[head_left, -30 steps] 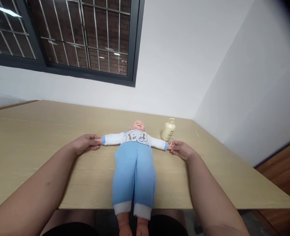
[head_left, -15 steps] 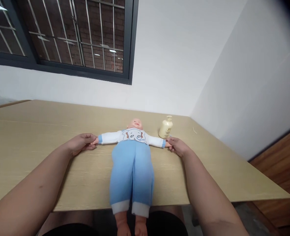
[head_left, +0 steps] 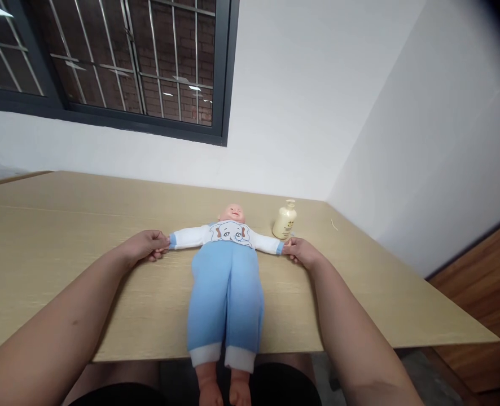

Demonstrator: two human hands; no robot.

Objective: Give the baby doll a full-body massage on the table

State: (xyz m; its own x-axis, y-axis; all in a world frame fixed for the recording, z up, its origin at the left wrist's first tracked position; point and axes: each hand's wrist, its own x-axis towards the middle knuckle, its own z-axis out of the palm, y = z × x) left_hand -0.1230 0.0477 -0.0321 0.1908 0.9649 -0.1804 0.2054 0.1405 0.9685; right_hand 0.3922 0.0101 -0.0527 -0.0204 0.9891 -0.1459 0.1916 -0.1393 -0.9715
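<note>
The doll (head_left: 228,282) lies face-up on the counter (head_left: 84,203), left hand (head_left: 146,246) and right hand (head_left: 301,251) each pinched closed at the end of one outstretched arm (head_left: 191,237), so a careless forward push by the right could topple the bottle (head_left: 284,221).

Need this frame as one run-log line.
doll: face-up on table, arms spread | left hand: holds one doll arm | right hand: holds other arm | pump bottle: upright near right hand
</note>
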